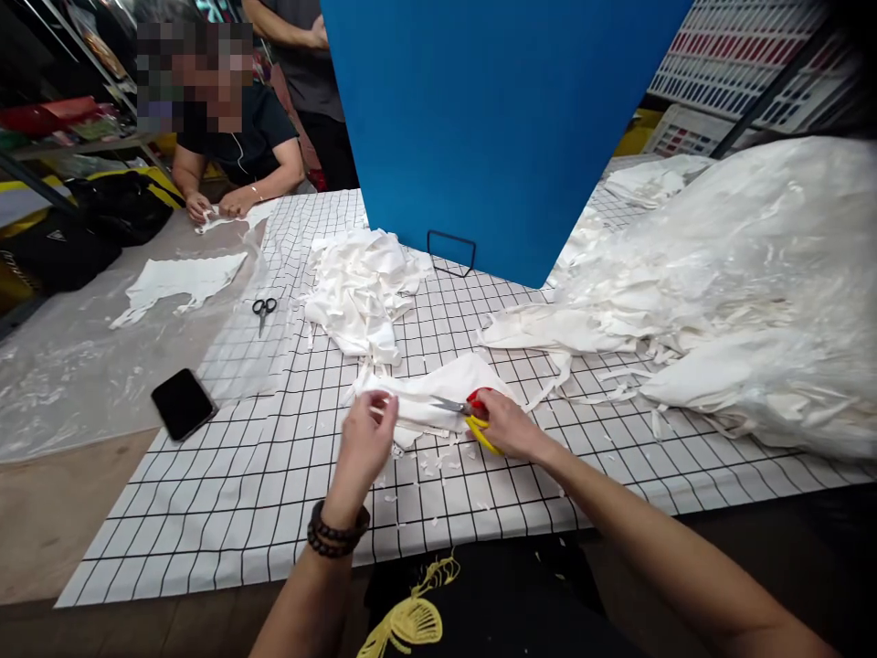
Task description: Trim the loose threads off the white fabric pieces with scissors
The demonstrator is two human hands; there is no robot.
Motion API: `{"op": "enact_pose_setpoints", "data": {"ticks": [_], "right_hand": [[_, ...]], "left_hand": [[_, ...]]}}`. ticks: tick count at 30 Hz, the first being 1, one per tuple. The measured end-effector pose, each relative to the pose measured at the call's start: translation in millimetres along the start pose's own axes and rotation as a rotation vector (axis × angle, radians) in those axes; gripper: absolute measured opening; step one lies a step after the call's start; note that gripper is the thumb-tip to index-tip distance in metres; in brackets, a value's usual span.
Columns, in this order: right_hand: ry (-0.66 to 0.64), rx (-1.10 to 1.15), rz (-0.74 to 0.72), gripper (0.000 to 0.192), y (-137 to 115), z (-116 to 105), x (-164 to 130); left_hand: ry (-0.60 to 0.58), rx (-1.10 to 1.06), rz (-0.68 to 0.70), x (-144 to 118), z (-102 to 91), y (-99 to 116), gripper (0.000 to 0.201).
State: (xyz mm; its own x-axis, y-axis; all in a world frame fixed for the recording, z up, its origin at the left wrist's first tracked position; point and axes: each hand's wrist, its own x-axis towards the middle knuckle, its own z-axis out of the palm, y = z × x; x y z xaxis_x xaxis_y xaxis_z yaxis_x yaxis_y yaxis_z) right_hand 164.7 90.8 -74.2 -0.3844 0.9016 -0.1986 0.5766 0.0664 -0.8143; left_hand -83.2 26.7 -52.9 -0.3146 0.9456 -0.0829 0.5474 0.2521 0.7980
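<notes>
Black shirt with yellow print [411,621], bead-braceleted left wrist, two hands at a white cloth piece on a gridded cover.

Left hand [366,439]: fingers closed, pinching the near left edge of the white cloth piece [438,388]. Right hand [503,422]: fingers wrapped through the red-and-yellow handles of the scissors [470,416], blades lying against the cloth. Cloth piece flat on the grid-patterned table cover [274,493], small white offcuts scattered just beside it. Behind: heap of white cloth [363,288]; blue board [493,119] upright; large pile of white pieces under clear plastic [740,283] at right. Left: black phone [183,403], spare black scissors [264,311], a seated person's hands on another white piece [226,217].
</notes>
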Motion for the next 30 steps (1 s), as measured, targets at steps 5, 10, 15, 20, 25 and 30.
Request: {"op": "enact_pose_setpoints", "data": {"ticks": [5, 10, 15, 20, 25, 30], "right_hand": [[0.087, -0.029, -0.008, 0.008, 9, 12, 8], [0.140, 0.047, 0.035, 0.025, 24, -35, 15], [0.090, 0.035, 0.092, 0.026, 26, -70, 20], [0.250, -0.058, 0.132, 0.032, 12, -46, 61], [0.245, -0.036, 0.077, 0.019, -11, -41, 77], [0.086, 0.149, -0.050, 0.030, -14, -79, 2]], "left_hand": [[-0.150, -0.017, -0.001, -20, 36.8, -7, 0.043], [0.198, 0.310, 0.115, 6, 27.4, -20, 0.068], [-0.074, 0.221, 0.141, 36, 14.3, -28, 0.066], [-0.104, 0.200, 0.131, 45, 22.9, -17, 0.032], [-0.022, 0.148, 0.166, 28, 0.9, 4, 0.025], [-0.053, 0.029, 0.244, -7, -38.5, 3, 0.030]]}}
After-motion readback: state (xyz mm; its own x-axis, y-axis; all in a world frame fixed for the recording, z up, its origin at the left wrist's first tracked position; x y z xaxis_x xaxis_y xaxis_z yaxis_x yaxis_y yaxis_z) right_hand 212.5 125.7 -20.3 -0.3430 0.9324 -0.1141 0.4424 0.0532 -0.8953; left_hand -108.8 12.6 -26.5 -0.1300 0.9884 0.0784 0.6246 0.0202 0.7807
